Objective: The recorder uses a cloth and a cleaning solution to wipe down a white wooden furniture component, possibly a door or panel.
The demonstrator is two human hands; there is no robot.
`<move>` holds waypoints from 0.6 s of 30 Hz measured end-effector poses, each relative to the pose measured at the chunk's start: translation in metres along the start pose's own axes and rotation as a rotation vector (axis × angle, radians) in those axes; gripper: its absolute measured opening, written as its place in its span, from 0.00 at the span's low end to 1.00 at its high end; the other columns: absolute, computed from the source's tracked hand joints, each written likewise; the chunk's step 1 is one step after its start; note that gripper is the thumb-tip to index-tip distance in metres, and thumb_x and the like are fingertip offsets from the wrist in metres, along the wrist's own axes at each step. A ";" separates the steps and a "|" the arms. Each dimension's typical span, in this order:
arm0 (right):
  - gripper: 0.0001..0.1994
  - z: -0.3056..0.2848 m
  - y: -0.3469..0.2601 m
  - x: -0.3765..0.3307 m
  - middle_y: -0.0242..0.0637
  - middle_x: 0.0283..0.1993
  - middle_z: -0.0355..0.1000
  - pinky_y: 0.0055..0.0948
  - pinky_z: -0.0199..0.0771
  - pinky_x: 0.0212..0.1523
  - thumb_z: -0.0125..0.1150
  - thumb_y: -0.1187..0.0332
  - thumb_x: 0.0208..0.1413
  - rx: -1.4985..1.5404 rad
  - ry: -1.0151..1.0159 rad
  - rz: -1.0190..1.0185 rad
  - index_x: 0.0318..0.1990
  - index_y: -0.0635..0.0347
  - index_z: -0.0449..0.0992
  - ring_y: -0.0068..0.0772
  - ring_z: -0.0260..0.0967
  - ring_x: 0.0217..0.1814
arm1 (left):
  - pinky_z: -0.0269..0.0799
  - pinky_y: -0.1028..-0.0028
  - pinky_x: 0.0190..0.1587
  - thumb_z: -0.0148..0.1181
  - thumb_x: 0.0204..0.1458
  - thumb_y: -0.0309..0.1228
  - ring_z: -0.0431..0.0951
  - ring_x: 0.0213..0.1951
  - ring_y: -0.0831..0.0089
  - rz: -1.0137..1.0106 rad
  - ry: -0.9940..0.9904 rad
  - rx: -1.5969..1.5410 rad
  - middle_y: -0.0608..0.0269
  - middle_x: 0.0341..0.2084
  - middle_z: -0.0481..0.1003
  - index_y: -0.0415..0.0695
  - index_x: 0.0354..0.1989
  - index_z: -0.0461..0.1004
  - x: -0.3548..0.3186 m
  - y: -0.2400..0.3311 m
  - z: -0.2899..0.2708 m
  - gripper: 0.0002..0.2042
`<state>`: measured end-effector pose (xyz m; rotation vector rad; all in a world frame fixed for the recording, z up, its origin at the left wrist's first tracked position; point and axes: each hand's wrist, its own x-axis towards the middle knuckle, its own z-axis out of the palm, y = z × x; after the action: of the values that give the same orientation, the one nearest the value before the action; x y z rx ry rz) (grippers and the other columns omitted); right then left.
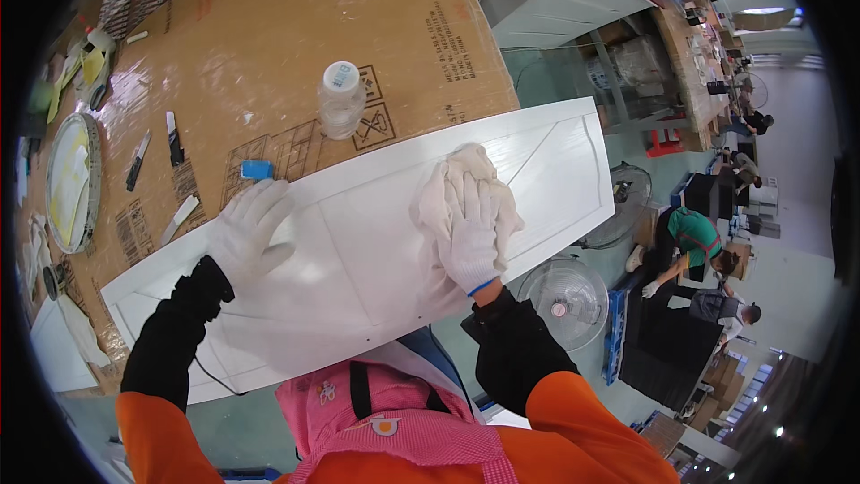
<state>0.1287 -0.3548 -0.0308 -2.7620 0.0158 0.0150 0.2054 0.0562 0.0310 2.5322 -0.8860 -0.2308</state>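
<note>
A long white panel door [336, 251] with raised frame strips lies across the near edge of the table. My right hand [470, 233], in a white knit glove, holds a bunched cream cloth [497, 175] against the panel's right half, fingers stretched along its top. On the left part of the panel is my left hand [249, 231], also gloved, open with thumb and fingers apart and nothing in it. Just beyond its fingertips sits a small blue block [256, 169]. A clear plastic bottle with a white cap [341, 97] stands behind the panel.
Brown printed cardboard [296, 9] covers the table. At left lie two utility knives [175, 139], a white scraper-like strip [180, 220] and a round tub lid [73, 181]. Floor fans [564, 300] stand right of the panel. Other people [694, 237] work farther right.
</note>
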 end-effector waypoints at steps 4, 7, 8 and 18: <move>0.35 -0.032 0.048 0.064 0.59 0.79 0.54 0.58 0.46 0.79 0.55 0.54 0.67 -0.277 0.140 0.193 0.75 0.67 0.61 0.67 0.48 0.80 | 0.55 0.47 0.76 0.73 0.43 0.41 0.59 0.74 0.42 0.174 -0.098 0.106 0.43 0.72 0.61 0.37 0.68 0.66 0.018 -0.011 0.005 0.42; 0.37 -0.054 0.066 0.101 0.59 0.79 0.53 0.57 0.45 0.80 0.55 0.52 0.67 -0.284 0.221 0.220 0.76 0.67 0.59 0.65 0.46 0.81 | 0.53 0.48 0.77 0.70 0.49 0.42 0.58 0.75 0.45 0.166 -0.084 0.099 0.44 0.74 0.60 0.39 0.72 0.63 0.019 -0.012 0.007 0.41; 0.37 -0.055 0.061 0.095 0.59 0.79 0.53 0.57 0.45 0.80 0.55 0.52 0.67 -0.284 0.211 0.219 0.76 0.67 0.59 0.65 0.46 0.81 | 0.53 0.48 0.77 0.70 0.49 0.42 0.58 0.75 0.45 0.160 -0.089 0.094 0.44 0.74 0.60 0.39 0.72 0.63 0.017 -0.012 0.010 0.41; 0.40 -0.064 0.065 0.042 0.56 0.83 0.45 0.58 0.38 0.82 0.55 0.58 0.66 -0.409 0.023 0.074 0.81 0.64 0.49 0.67 0.40 0.84 | 0.56 0.49 0.76 0.69 0.48 0.41 0.61 0.73 0.44 0.156 -0.072 0.089 0.44 0.72 0.63 0.37 0.69 0.66 0.012 -0.020 0.008 0.39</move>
<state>0.1700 -0.4395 0.0034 -3.1693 0.1350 0.0063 0.2236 0.0593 0.0142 2.5329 -1.1398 -0.2390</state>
